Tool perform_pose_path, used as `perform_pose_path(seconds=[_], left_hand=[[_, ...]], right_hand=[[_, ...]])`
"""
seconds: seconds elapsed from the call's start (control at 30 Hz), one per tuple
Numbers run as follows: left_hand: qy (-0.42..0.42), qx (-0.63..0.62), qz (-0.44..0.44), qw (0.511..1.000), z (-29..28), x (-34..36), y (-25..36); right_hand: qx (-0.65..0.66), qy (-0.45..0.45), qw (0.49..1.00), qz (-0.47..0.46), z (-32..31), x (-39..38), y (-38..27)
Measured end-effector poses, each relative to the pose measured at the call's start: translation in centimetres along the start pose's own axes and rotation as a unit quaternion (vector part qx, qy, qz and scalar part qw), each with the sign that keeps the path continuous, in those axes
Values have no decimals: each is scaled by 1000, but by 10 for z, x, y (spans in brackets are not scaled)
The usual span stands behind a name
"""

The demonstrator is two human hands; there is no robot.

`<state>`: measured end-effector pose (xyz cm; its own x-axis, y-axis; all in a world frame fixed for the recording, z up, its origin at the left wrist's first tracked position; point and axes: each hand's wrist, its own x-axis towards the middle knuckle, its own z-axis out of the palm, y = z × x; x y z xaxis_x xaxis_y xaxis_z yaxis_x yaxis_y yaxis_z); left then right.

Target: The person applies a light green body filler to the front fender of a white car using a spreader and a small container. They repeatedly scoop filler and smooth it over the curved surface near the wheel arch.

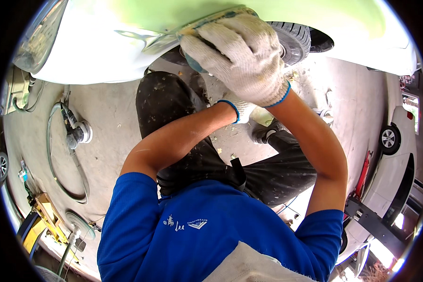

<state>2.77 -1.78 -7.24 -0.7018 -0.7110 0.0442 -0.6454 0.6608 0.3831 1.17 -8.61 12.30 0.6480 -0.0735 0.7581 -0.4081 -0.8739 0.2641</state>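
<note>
My right hand [237,56], in a white knit glove with blue cuff, grips a flat sanding block [192,30] with a yellowish edge and teal part, held against the pale green-and-white car panel [94,42] beside the wheel arch. My left hand [243,111], also gloved, is lower, behind my right hand and arm; its fingers are hidden. A pale yellow-green object [264,116] shows beside it; whether the hand holds it is unclear. A tyre [296,42] shows under the panel, and my bent dark-trousered knee [157,98] is just below the car.
A power sander [82,131] with a looped hose lies on the concrete floor [108,108] at the left. Yellow equipment [51,211] stands at the lower left. At the right are another white car [390,174], a red tool [364,171] and a dark metal beam [371,216].
</note>
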Motion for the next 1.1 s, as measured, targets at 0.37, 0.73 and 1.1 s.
perform_pose_path(seconds=[0.37,0.73,1.1], left_hand=[[-77,-45,-56,994,-1,7,-3],[-162,-42,-64,984,-39,4,7],[-153,-49,-49,986,-46,7,3]], right_hand=[[-51,-152,987,7,-6,-39,8],[-41,-78,995,-39,-26,-11,39],[-23,-91,996,10,-31,-50,35]])
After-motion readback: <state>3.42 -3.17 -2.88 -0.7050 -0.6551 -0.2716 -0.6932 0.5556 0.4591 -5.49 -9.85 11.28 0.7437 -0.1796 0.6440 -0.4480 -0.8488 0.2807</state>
